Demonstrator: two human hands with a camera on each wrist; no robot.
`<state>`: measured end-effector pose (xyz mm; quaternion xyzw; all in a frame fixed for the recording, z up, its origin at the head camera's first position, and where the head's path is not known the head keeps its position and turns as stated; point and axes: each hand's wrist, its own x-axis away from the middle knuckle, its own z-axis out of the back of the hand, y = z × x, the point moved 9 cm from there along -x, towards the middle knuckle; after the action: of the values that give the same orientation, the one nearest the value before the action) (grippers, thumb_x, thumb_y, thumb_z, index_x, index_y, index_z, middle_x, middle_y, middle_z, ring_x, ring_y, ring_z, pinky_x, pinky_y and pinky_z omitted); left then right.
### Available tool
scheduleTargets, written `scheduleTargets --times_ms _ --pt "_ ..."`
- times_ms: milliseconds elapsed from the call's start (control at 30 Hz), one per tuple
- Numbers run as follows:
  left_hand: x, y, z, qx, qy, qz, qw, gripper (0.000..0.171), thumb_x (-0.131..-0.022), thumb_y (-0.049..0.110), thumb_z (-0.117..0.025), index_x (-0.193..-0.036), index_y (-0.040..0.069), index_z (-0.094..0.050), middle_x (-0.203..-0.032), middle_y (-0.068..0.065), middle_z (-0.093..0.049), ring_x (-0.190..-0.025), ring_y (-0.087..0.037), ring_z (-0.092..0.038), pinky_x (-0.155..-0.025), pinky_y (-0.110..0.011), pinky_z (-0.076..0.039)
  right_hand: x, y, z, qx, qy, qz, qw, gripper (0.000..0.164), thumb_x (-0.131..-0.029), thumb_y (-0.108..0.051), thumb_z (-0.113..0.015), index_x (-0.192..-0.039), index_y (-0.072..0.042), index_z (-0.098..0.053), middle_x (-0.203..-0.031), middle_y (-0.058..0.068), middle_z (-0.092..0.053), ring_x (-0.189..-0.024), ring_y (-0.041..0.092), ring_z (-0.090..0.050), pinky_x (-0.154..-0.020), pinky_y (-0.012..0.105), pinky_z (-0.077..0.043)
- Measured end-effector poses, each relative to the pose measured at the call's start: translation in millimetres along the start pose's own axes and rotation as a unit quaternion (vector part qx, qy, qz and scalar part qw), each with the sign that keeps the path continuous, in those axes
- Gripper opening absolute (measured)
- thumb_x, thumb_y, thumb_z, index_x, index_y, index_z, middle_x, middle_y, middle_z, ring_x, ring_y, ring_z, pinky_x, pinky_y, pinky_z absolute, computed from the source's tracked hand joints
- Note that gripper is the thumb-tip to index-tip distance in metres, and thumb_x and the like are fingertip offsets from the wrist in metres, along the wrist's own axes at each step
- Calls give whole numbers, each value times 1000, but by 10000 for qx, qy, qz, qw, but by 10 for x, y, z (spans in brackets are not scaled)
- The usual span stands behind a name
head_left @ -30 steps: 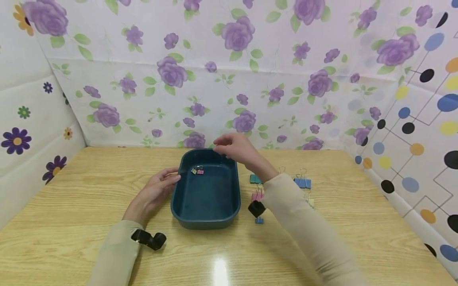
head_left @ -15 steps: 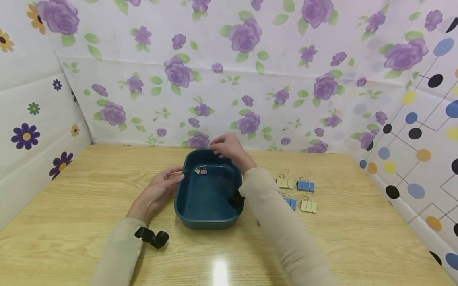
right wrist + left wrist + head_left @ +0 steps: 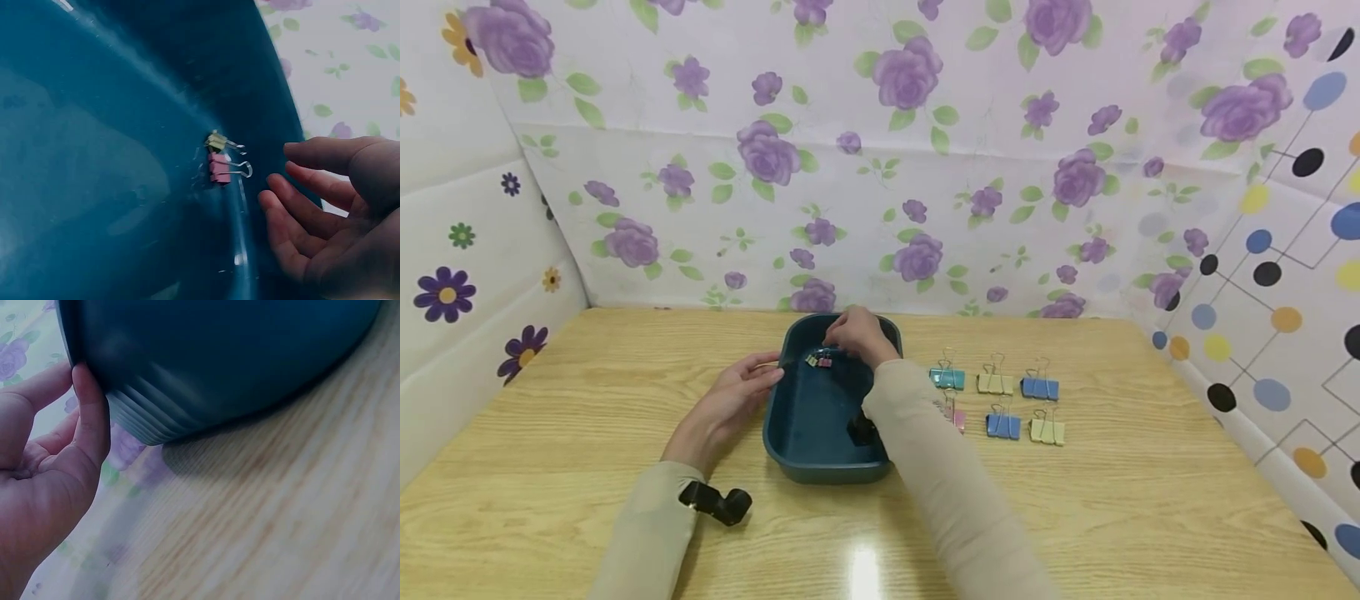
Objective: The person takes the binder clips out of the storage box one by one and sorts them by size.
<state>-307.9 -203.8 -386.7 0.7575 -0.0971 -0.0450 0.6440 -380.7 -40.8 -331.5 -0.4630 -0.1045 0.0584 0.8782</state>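
A deep dark-teal plastic tub (image 3: 827, 473) stands on the table, its upper edge pinched at the left side between the thumb and fingers of my left hand (image 3: 733, 406). My right hand (image 3: 857, 335) reaches over the back part of the tub's inside. Its fingers (image 3: 284, 187) are loosely bent, with nothing visible between them. Just beside these fingertips lie two small binder clips at the tub's inner corner: a pink binder clip (image 3: 219, 169) and a yellow binder clip (image 3: 215, 139), both with wire handles towards the hand. The right sleeve covers part of the tub's right side.
Right of the tub, larger binder clips lie in two rows: a teal clip (image 3: 947, 379), yellow clip (image 3: 995, 384) and blue clip (image 3: 1040, 388) behind; a partly hidden pink clip (image 3: 957, 418), blue clip (image 3: 1003, 426) and yellow clip (image 3: 1047, 431) in front. Flowered cloth (image 3: 700, 208) borders the table.
My right hand has moved left and down from above the tub's back rim towards the small clips. Its sleeve has uncovered the larger clips at the right. My left hand keeps its hold.
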Motion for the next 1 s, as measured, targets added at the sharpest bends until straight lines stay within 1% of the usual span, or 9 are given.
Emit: scheduleTargets --times_ms 67,167,233,300,400,500,667,867,1000 --pt "8 2 6 33 12 -8 10000 55 -99 6 -54 -144 -9 -26 -116 -8 -55 -100 -9 -57 -87 -21 -47 -10 38 -19 66 68 -73 9999 14 -85 -7 -72 -97 -2 -76 -67 3 -55 -60 14 -49 -54 25 -45" --pt "22 2 13 65 33 -26 10000 56 -99 6 -55 -144 -10 -27 -116 -8 -56 -100 -9 -58 -88 -21 -47 -24 111 -60 5 97 -205 9997 16 -85 -7 -72 -99 -2 -75 -63 2 -54 -62 14 -52 -59 27 -50" --pt "31 -6 19 76 54 -17 10000 55 -99 6 -55 -144 -10 -27 -115 -8 -57 -101 -9 -58 -88 -21 -48 -32 162 -88 -117 99 -294 9995 17 -84 -7 -72 -101 -2 -75 -66 4 -57 -64 15 -54 -65 31 -54" --pt "39 -13 21 80 74 -8 9999 55 -99 6 -55 -143 -10 -27 -115 -8 -58 -101 -9 -58 -88 -21 -48 -40 198 -116 -269 78 -329 9991 18 -85 -6 -72 -101 -1 -75 -72 5 -60 -66 15 -55 -70 35 -55" --pt "43 -25 21 111 103 22 9999 54 -99 6 -55 -143 -10 -28 -114 -7 -59 -100 -9 -59 -88 -21 -48 -49 228 -146 -406 67 -356 9985 17 -85 -5 -71 -101 -1 -75 -78 7 -61 -68 17 -57 -73 38 -55" --pt "36 -19 11 82 69 -10 9999 54 -99 6 -55 -143 -11 -28 -113 -7 -59 -99 -9 -59 -88 -20 -48 -56 226 -162 -395 51 -296 9988 16 -87 -5 -69 -101 0 -74 -78 9 -63 -70 20 -58 -72 38 -54" --pt "20 13 -11 104 29 -58 9999 54 -98 5 -55 -142 -11 -28 -114 -8 -58 -99 -10 -59 -87 -21 -48 -53 202 -150 -278 71 -163 9995 14 -88 -5 -68 -99 0 -75 -78 9 -64 -72 22 -59 -65 34 -52" --pt "13 9 -20 114 8 -30 9999 53 -99 5 -54 -143 -10 -28 -114 -7 -58 -100 -9 -58 -86 -20 -48 -23 198 -168 -124 -73 -249 9996 13 -87 -7 -70 -98 -2 -76 -86 8 -67 -80 25 -63 -65 34 -51" --pt "13 4 -16 92 -8 -62 9999 53 -99 4 -53 -143 -11 -27 -113 -7 -58 -99 -8 -58 -87 -21 -48 -30 201 -170 114 -28 -286 9995 11 -85 -7 -72 -94 -3 -77 -83 7 -68 -71 19 -62 -57 28 -46"
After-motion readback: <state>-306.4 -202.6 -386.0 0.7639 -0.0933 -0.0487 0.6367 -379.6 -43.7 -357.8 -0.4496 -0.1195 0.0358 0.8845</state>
